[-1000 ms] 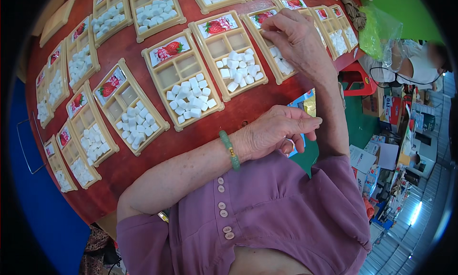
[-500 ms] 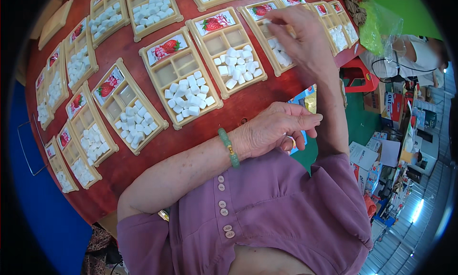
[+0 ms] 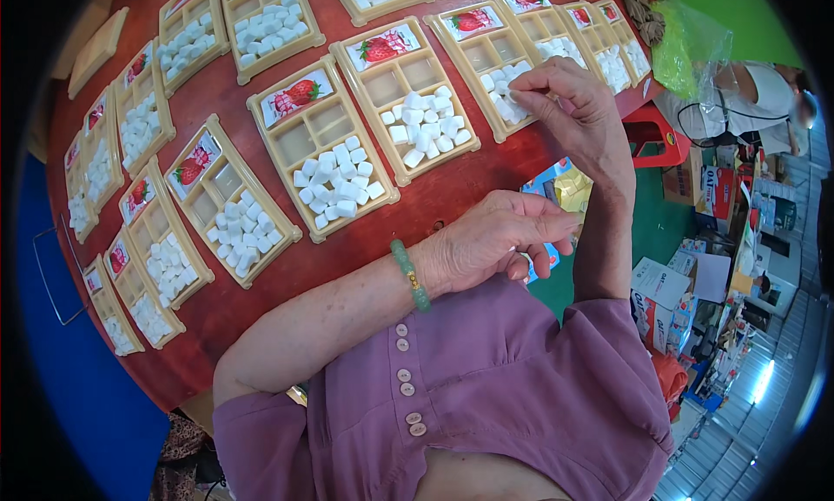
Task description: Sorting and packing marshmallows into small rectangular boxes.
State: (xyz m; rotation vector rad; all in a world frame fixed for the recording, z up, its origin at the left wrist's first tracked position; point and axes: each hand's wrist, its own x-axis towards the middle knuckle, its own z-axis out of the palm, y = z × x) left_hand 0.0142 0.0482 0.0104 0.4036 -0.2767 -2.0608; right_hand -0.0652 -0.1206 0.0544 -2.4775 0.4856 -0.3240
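Note:
My right hand [image 3: 573, 110] is over the lower part of a tan compartment tray [image 3: 475, 58], its thumb and forefinger brought together close to white marshmallow-like cubes [image 3: 506, 75]. Whatever lies between those fingertips is too small to make out. My left hand [image 3: 508, 236], below a green bead bracelet [image 3: 408, 275], is held at the table's near edge with its fingers curled and thumb pressed over them. A bit of white shows under its fingers, but I cannot tell what it is. Next to that tray stands another tray [image 3: 395, 75] with a strawberry picture card [image 3: 382, 47] at its top.
Several similar trays stand across the red table [image 3: 347, 258], each with white cubes in its lower compartment. Beyond its right side are a red plastic basket [image 3: 653, 136], a clear green-tinted bag [image 3: 691, 54] and cardboard boxes [image 3: 682, 178]. A person [image 3: 756, 93] is at the far right.
My right hand has come down and nearer, from the tray's upper part to its lower compartment, and its fingers have drawn together. My left hand has hardly moved.

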